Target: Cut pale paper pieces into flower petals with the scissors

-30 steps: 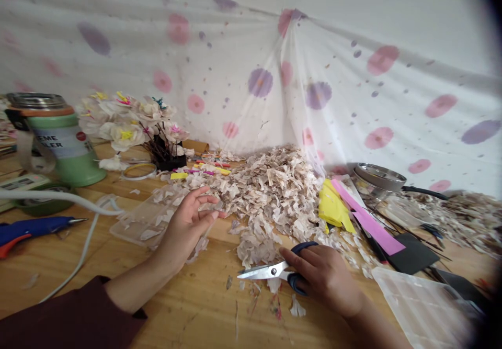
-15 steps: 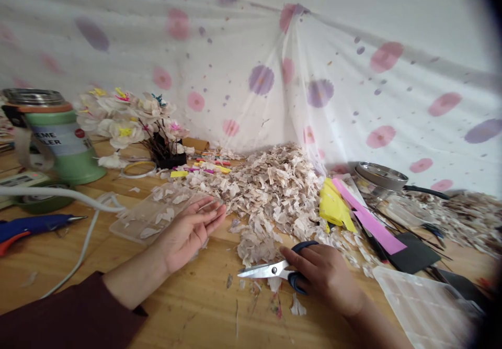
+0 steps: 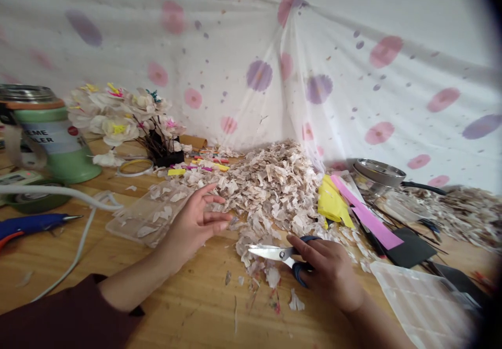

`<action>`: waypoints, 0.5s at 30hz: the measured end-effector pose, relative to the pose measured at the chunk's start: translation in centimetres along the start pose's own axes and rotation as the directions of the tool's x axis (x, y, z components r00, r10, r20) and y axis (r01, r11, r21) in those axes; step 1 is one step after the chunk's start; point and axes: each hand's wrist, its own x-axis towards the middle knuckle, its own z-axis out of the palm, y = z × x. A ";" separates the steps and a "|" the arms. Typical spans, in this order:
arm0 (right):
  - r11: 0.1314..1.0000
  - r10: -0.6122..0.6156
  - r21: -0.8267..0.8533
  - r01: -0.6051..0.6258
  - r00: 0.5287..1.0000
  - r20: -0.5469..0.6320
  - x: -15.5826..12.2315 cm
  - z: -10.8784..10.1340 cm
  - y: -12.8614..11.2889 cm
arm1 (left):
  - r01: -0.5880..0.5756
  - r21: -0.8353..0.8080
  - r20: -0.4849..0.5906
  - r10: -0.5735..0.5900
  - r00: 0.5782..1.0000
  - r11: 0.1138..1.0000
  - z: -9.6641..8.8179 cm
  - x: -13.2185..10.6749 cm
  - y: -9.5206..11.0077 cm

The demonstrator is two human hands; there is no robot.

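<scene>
My left hand [image 3: 200, 218] is turned on its side at the near left edge of a heap of thin, pale petal-like pieces [image 3: 274, 181]. Its fingers are spread, with the tips close to the loose flakes; I see nothing held in it. In my right hand [image 3: 327, 270] is a pair of scissors [image 3: 270, 253] with dark blue handles. Their silver blades point left, over the near edge of the heap, and look nearly closed. A few small scraps [image 3: 297, 300] lie on the wooden table [image 3: 188, 307] below the scissors.
At left stand a green tumbler [image 3: 72, 153], a pot of handmade flowers [image 3: 168, 155] and a blue glue gun [image 3: 35, 224] near a white cable [image 3: 84, 244]. Clear plastic trays [image 3: 419, 296] flank the heap. Yellow sheet [image 3: 332, 202], a pink strip [image 3: 378, 228] and a metal pan [image 3: 380, 168] sit right.
My left hand has turned from palm up to sideways, and its fingers have spread towards the heap. The scissors have moved slightly up and right in my right hand.
</scene>
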 end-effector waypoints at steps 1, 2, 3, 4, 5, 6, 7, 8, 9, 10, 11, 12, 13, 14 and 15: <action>1.000 0.023 0.012 -0.023 1.000 -0.008 -0.1 0.0 -0.1 | -0.041 0.046 0.022 0.040 0.999 0.998 0.0 -0.1 -0.2; 0.999 0.045 0.024 -0.044 0.999 -0.007 -0.1 0.1 -0.1 | -0.075 0.086 0.041 0.072 0.997 0.993 0.0 -0.2 -0.3; 0.997 0.064 0.037 -0.064 0.998 0.000 -0.2 0.2 -0.2 | -0.105 0.123 0.059 0.098 0.993 0.987 0.0 -0.3 -0.5; 0.995 0.081 0.051 -0.082 0.997 0.011 -0.2 0.2 -0.3 | -0.132 0.157 0.077 0.121 0.990 0.979 0.0 -0.5 -0.7; 0.993 0.094 0.068 -0.096 0.995 0.021 -0.2 0.3 -0.4 | -0.154 0.190 0.095 0.138 0.986 0.970 0.0 -0.6 -0.8; 0.991 0.104 0.084 -0.106 0.994 0.031 -0.2 0.4 -0.6 | -0.175 0.221 0.113 0.153 0.982 0.959 0.0 -0.8 -0.9; 0.989 0.111 0.095 -0.114 0.993 0.039 -0.1 0.4 -0.7 | -0.196 0.250 0.133 0.167 0.977 0.948 0.0 -0.9 -1.0; 0.987 0.118 0.101 -0.122 0.992 0.046 -0.1 0.4 -0.8 | -0.216 0.275 0.150 0.180 0.972 0.937 0.1 -1.1 -1.1; 0.986 0.124 0.101 -0.129 0.991 0.052 0.0 0.4 -1.0 | -0.234 0.297 0.164 0.192 0.968 0.926 0.1 -1.3 -1.2; 0.986 0.129 0.098 -0.134 0.990 0.059 0.1 0.4 -1.1 | -0.247 0.313 0.170 0.202 0.964 0.917 0.1 -1.4 -1.3; 0.986 0.133 0.093 -0.139 0.989 0.067 0.2 0.3 -1.3 | -0.254 0.320 0.172 0.208 0.963 0.913 0.1 -1.6 -1.4; 0.986 0.135 0.091 -0.141 0.988 0.078 0.2 0.3 -1.4 | -0.255 0.319 0.170 0.209 0.963 0.913 0.1 -1.7 -1.4; 0.986 0.134 0.091 -0.142 0.987 0.090 0.3 0.3 -1.5 | -0.251 0.313 0.166 0.208 0.964 0.916 0.2 -1.8 -1.5; 0.985 0.135 0.091 -0.144 0.986 0.101 0.3 0.3 -1.6 | -0.248 0.305 0.160 0.207 0.965 0.920 0.2 -1.8 -1.6; 0.985 0.138 0.091 -0.148 0.984 0.112 0.3 0.4 -1.7 | -0.246 0.301 0.158 0.207 0.966 0.921 0.2 -1.9 -1.6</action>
